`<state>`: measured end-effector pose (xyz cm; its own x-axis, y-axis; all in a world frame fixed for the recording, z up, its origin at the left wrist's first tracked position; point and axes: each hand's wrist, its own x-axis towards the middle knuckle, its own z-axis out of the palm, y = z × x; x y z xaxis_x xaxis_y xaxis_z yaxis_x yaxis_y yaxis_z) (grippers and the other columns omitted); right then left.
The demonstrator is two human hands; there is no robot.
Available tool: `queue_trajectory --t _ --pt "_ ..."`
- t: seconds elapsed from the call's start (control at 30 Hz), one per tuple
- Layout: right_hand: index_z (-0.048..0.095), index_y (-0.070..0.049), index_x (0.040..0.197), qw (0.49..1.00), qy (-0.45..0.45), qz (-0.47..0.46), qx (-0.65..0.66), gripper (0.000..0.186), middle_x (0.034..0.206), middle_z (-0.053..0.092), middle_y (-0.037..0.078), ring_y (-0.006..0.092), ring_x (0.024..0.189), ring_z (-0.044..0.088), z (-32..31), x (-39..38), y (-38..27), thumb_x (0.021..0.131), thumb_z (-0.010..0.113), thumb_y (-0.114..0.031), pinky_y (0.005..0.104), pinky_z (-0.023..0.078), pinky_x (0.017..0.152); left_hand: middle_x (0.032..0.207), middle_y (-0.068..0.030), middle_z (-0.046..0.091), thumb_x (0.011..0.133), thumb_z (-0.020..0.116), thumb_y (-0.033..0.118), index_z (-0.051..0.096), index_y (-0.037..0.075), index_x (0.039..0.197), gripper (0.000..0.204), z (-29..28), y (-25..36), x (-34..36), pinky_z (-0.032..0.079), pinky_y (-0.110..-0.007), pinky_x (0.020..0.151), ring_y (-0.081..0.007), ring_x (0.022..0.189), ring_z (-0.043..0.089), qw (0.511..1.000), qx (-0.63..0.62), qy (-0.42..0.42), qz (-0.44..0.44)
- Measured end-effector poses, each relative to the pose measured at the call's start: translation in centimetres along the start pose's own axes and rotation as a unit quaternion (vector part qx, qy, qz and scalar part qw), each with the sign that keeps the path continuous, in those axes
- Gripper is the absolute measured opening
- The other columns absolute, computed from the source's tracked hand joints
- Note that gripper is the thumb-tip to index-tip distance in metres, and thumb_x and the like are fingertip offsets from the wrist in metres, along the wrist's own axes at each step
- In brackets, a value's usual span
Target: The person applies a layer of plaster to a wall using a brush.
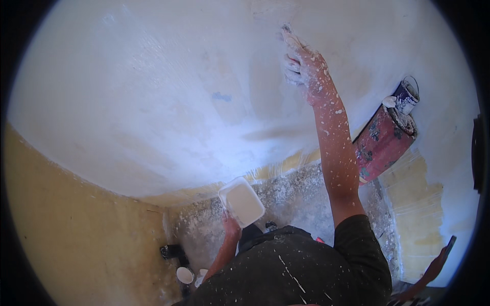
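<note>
The left hand (231, 225) holds a white tray (255, 195) low, perhaps so nothing spills; the right hand (307, 66) pinches a dark, unclear tool (286, 27) at the wall (173, 107).

The white tray (241, 201) is hiding fingers of the left hand (231, 226), the right forearm (337, 148) part of the red drum (385, 138). The right hand's (306, 67) tool (279, 19) is blurring; another person's arm (421, 282) is running off below.
</note>
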<state>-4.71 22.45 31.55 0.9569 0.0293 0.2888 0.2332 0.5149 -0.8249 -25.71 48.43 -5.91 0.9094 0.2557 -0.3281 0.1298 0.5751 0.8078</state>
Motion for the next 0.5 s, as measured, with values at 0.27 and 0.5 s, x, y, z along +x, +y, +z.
queue_trajectory --t 0.27,0.5 --pt "0.042 -0.015 0.129 0.99 0.095 0.082 -0.058 0.065 0.1 0.049 0.002 0.013 0.076 0.043 -11.6 -3.0 19.5 0.078 0.055 -0.052 0.0283 0.04 0.062 0.121 -0.0086 0.046 0.095 0.034 0.028 0.03 0.011 0.13 0.04 1.2 0.1 0.1 0.042 -0.038 0.089 -0.0228 0.108 0.047 0.999 -0.011 0.037 -0.002" --pt "0.044 -0.013 0.125 0.857 0.175 0.479 -0.072 0.048 0.118 0.041 0.004 0.0161 0.102 0.043 -20.0 -9.4 29.5 0.086 0.047 -0.041 0.0383 0.041 0.078 0.119 -0.0078 0.048 0.095 0.034 0.027 0.032 0.01 0.129 0.039 1.1 0.3 -0.5 0.043 -0.038 0.088 -0.0223 0.107 0.048 1.0 -0.03 -0.007 -0.007"
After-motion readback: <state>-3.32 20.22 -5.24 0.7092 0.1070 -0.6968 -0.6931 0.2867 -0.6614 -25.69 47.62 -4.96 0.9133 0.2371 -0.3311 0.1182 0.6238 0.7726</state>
